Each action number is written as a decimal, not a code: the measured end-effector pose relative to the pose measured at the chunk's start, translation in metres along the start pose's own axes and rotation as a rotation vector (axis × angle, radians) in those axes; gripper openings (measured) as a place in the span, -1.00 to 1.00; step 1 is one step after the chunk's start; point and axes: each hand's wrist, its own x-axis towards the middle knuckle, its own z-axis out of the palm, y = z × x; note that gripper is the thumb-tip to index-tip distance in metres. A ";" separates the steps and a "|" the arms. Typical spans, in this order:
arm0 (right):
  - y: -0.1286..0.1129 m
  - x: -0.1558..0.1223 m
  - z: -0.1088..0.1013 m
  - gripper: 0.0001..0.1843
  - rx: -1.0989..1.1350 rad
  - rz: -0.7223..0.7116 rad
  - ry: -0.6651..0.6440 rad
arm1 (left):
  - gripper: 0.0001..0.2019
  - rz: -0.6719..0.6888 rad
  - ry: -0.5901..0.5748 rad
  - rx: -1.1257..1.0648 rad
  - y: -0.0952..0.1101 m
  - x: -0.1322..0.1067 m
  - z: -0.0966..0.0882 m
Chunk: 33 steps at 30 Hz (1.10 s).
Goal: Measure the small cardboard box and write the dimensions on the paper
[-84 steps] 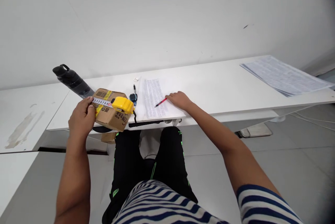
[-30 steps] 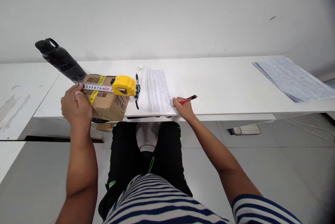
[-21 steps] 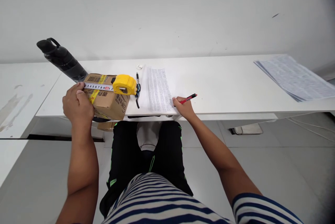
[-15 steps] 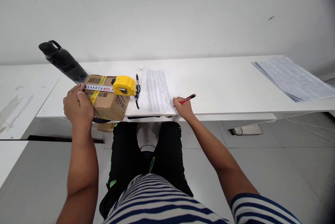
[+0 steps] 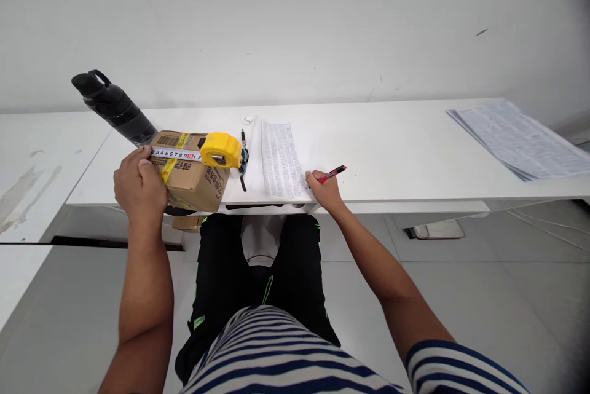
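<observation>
A small cardboard box (image 5: 196,177) with yellow tape sits at the near edge of the white table (image 5: 391,148). A yellow tape measure (image 5: 220,150) rests on its top, its blade pulled out leftward across the box. My left hand (image 5: 139,187) is closed on the box's left end, pinning the blade's tip there. My right hand (image 5: 324,188) grips a red pen (image 5: 332,174) with its tip at the lower right corner of a printed sheet (image 5: 279,159).
A black bottle (image 5: 114,109) leans behind the box. A black pen (image 5: 243,138) and a small white item (image 5: 247,118) lie beside the sheet. A stack of printed papers (image 5: 519,136) lies at the far right. Another white surface (image 5: 32,166) adjoins on the left.
My right hand pulled back from the middle of the sheet to its lower right corner with the pen. The view swung from tilted to level. Over the last second nothing moved.
</observation>
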 end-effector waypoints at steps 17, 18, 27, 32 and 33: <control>-0.007 0.009 0.003 -0.73 -0.339 -0.182 0.194 | -0.59 -0.015 -0.079 -0.001 -0.006 -0.001 -0.005; -0.009 0.012 0.004 -0.70 -0.428 -0.172 0.194 | -0.59 -0.014 -0.082 0.003 -0.006 -0.001 -0.006; -0.042 0.022 0.033 -0.38 -0.481 -0.103 -0.007 | -0.58 0.003 -0.109 0.001 -0.010 -0.001 -0.014; -0.113 -0.013 0.060 0.10 0.042 -0.435 -0.376 | -0.58 0.005 -0.139 -0.022 -0.011 -0.004 -0.018; -0.128 -0.019 0.066 0.13 0.069 -0.474 -0.401 | -0.58 0.007 -0.151 -0.029 -0.012 -0.004 -0.019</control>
